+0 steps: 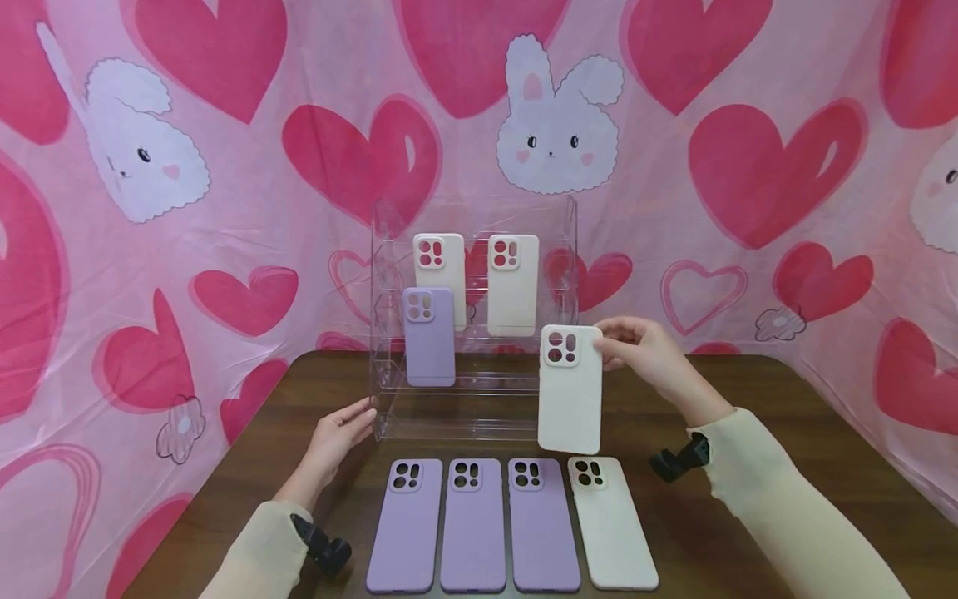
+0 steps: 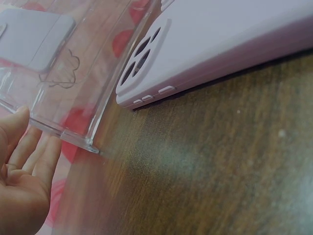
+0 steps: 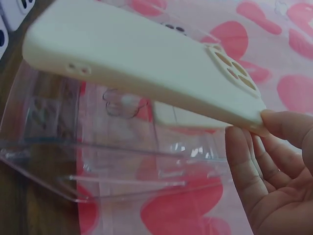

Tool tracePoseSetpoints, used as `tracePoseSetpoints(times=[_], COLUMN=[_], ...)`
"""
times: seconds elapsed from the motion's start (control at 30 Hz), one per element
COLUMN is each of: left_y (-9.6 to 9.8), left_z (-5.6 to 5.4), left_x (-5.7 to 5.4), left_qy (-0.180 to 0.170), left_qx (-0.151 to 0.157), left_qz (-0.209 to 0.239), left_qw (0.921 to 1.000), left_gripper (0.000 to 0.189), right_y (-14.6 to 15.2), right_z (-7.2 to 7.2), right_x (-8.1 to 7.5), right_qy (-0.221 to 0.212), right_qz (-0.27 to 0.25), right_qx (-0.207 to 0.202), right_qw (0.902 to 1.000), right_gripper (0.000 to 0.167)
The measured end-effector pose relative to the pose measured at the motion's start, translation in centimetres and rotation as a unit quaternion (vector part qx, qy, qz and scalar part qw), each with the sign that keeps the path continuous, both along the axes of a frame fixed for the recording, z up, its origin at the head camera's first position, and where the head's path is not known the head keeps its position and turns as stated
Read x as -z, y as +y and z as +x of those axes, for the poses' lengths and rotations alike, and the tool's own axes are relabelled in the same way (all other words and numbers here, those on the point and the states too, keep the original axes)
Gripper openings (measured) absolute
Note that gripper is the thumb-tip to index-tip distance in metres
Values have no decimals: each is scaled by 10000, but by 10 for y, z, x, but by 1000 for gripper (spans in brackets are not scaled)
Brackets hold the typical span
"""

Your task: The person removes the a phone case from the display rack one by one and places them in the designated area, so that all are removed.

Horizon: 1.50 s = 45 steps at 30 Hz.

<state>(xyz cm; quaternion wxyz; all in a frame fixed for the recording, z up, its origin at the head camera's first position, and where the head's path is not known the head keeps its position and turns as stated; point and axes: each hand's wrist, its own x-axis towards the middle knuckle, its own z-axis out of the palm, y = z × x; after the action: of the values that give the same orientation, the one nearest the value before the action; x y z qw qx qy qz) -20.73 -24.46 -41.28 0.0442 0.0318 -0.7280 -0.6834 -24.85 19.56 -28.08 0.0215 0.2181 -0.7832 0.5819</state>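
My right hand (image 1: pixel 636 345) pinches a cream phone case (image 1: pixel 570 399) by its upper right edge, thumb against one side and fingers behind. The case is upright, camera cutouts at top, in front of the right part of a clear tiered display stand (image 1: pixel 479 428). In the right wrist view, the thumb and fingertips grip the held case (image 3: pixel 142 58) at its camera end. My left hand (image 1: pixel 337 437) touches the stand's lower left side with extended fingers. In the stand, two cream cases (image 1: pixel 513 287) (image 1: pixel 449 274) sit above a purple case (image 1: pixel 430 337) at left.
Along the front of the dark wooden table (image 1: pixel 254 474) lie several purple cases (image 1: pixel 404 528) in a row, with a cream case (image 1: pixel 614 524) at the right end. Behind the stand hangs a pink cloth (image 1: pixel 464 166) with hearts and rabbits. A black wrist camera (image 1: pixel 681 457) is on each sleeve.
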Motion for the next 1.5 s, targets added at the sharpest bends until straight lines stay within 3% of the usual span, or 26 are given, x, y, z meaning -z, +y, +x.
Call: tracePoseSetpoints(times=[0.6, 1.03, 1.37, 1.5], left_y=[-1, 0, -1, 1], left_z=[-1, -1, 5, 4], left_x=[1, 2, 3, 1], left_qy=[-31, -34, 545, 246], left_qx=[-2, -37, 159, 39], left_qz=[-25, -16, 58, -15], left_qw=[10000, 10000, 9984, 9997], left_gripper=[49, 47, 59, 54], right_y=[47, 83, 114, 125], right_z=[10, 19, 19, 17], right_x=[29, 55, 81, 92], right_qy=[-413, -1018, -1401, -1720], right_qz=[299, 350, 631, 603], right_qx=[-107, -318, -583, -697], right_qw=[9986, 9937, 9864, 9808], right_gripper=[36, 39, 41, 42])
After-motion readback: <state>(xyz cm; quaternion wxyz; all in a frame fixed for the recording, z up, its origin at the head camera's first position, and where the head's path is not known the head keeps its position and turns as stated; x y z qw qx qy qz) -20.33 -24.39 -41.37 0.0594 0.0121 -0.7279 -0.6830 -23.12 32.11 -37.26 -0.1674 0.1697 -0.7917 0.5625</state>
